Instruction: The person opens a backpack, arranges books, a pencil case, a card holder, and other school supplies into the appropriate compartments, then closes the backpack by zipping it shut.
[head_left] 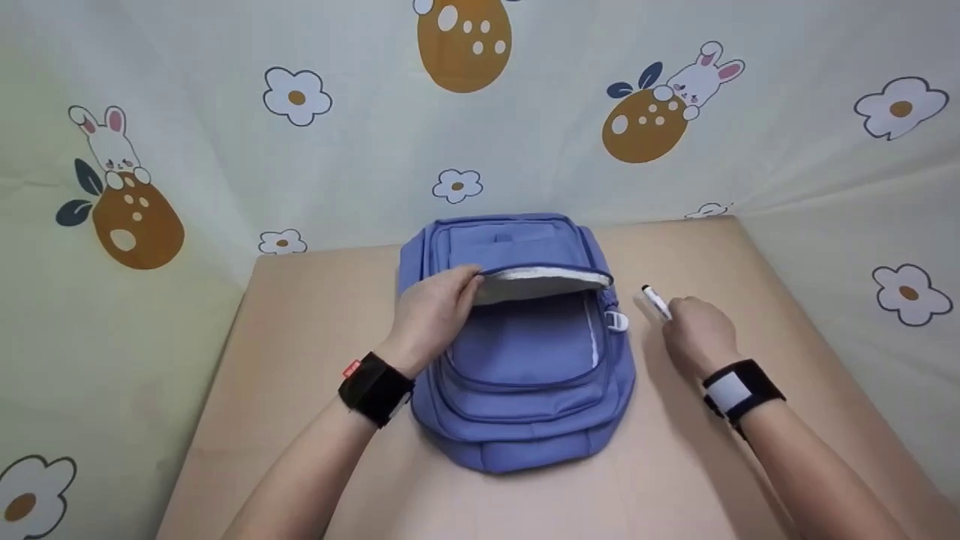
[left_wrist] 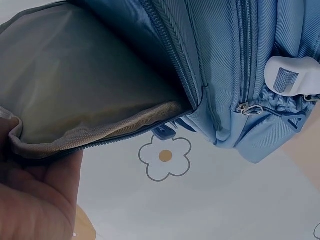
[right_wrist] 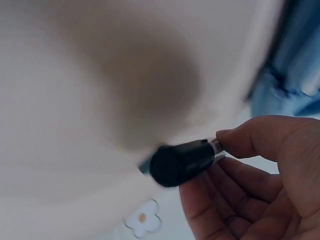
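A blue backpack (head_left: 525,420) lies on the table with its front pocket unzipped. My left hand (head_left: 439,307) pinches the edge of the pocket flap (head_left: 540,279) and holds it up, so the pale lining shows. In the left wrist view the fingers and thumb grip the zipped edge beside the grey lining (left_wrist: 85,80). To the right of the backpack, my right hand (head_left: 701,334) holds a white marker (head_left: 657,303) with a black end. Close up in the right wrist view, the marker's dark end (right_wrist: 182,161) points toward the camera, pinched between thumb and fingers.
The tan table (head_left: 300,337) runs under the backpack. A white buckle (head_left: 616,322) sits on the backpack's right side. Behind the table and along both sides hangs a pale cloth (head_left: 360,157) printed with rabbits and flowers.
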